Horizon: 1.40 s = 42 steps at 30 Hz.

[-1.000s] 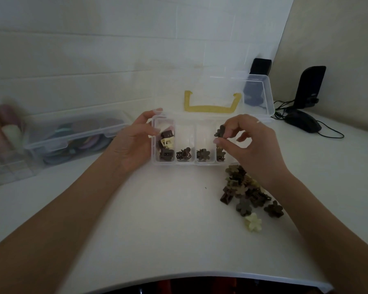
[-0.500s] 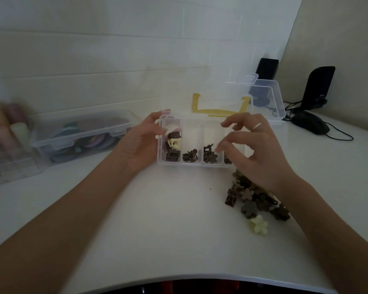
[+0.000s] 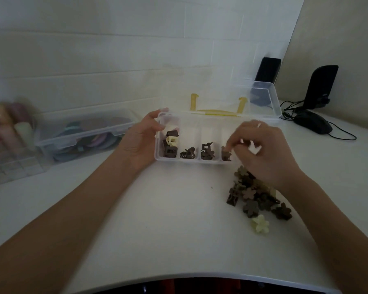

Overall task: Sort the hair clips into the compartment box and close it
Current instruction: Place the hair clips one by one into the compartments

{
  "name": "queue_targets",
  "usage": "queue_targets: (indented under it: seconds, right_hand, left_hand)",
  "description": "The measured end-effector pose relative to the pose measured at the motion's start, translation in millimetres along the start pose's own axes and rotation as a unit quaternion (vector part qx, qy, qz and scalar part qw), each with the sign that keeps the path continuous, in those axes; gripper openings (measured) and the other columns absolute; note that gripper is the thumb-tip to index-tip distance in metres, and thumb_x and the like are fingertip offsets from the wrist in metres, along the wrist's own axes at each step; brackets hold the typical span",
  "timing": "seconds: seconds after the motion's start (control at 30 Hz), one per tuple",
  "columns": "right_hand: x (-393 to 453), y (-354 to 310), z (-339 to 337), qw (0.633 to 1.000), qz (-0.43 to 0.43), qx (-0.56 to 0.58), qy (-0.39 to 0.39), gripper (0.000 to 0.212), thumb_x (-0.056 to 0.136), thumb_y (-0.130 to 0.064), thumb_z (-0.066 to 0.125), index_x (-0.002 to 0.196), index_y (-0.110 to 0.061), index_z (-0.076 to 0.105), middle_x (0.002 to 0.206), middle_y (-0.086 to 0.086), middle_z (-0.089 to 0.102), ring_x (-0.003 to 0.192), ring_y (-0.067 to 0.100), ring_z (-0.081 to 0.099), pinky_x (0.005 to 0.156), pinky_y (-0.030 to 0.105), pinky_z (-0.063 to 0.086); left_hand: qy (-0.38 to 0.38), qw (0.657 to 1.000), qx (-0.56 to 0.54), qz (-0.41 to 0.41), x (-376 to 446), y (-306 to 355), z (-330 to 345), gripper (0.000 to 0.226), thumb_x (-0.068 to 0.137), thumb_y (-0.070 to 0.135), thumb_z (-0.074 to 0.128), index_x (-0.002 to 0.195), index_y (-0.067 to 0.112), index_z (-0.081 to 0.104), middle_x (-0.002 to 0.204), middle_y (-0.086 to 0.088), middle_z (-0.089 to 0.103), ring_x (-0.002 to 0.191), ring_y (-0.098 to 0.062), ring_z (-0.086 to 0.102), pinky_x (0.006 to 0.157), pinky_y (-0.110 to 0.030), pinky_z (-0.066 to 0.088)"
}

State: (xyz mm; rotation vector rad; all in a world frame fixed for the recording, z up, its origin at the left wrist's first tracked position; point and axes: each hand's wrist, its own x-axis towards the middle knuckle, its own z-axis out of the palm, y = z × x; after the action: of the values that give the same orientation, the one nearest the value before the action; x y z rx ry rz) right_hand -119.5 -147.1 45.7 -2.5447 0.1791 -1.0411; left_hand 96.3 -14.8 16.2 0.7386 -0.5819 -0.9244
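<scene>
The clear compartment box lies open on the white table, its lid tipped back with a yellow handle. My left hand grips the box's left end. Brown clips and one cream clip fill the first compartment. The second compartment, third and fourth each hold brown clips. My right hand hovers over the box's right end, fingers bent down and apart, one fingertip at the fourth compartment's clip. A pile of brown clips and a cream flower clip lie beneath my right wrist.
A clear bin of coloured round items and an organizer with pastel pieces stand at the left. A black mouse, its cable and two black speakers occupy the back right. The table's front edge curves close to me.
My right hand held a brown flower clip above the box, let it go into the third compartment, then lowered toward the box's right end. The left hand kept its grip.
</scene>
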Motion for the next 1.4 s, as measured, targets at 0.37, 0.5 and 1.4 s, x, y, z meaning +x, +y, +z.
queue_targets:
  seconds: [0.37, 0.5, 1.4]
  right_hand:
    - [-1, 6, -22, 0.968, 0.053, -0.210, -0.124, 0.028, 0.082, -0.031, 0.055, 0.058, -0.017, 0.058, 0.043, -0.004, 0.045, 0.041, 0.010, 0.037, 0.046, 0.022, 0.027]
    - [-1, 12, -18, 0.956, 0.051, -0.260, -0.127, 0.039, 0.088, -0.043, 0.050, 0.059, -0.020, 0.061, 0.052, -0.008, 0.055, 0.051, 0.008, 0.050, 0.049, 0.022, 0.036]
    - [2, 9, -4, 0.932, 0.243, 0.113, -0.243, 0.038, 0.094, -0.043, 0.043, 0.094, -0.020, 0.073, 0.087, -0.006, 0.073, 0.074, 0.008, 0.069, 0.073, 0.023, 0.056]
  left_hand:
    - [0.084, 0.996, -0.002, 0.040, 1, 10, -9, 0.038, 0.051, -0.002, 0.055, 0.078, 0.020, 0.071, 0.083, 0.000, 0.066, 0.077, -0.020, 0.064, 0.071, -0.031, 0.057]
    - [0.089, 0.995, 0.003, 0.041, 3, 10, -10, 0.041, 0.055, -0.001, 0.053, 0.089, 0.018, 0.065, 0.081, 0.002, 0.066, 0.078, -0.018, 0.063, 0.065, -0.028, 0.060]
    - [0.063, 0.997, 0.001, 0.036, 7, 9, -15, 0.050, 0.045, 0.000, 0.060, 0.090, 0.020, 0.065, 0.086, 0.000, 0.066, 0.080, -0.020, 0.065, 0.068, -0.033, 0.059]
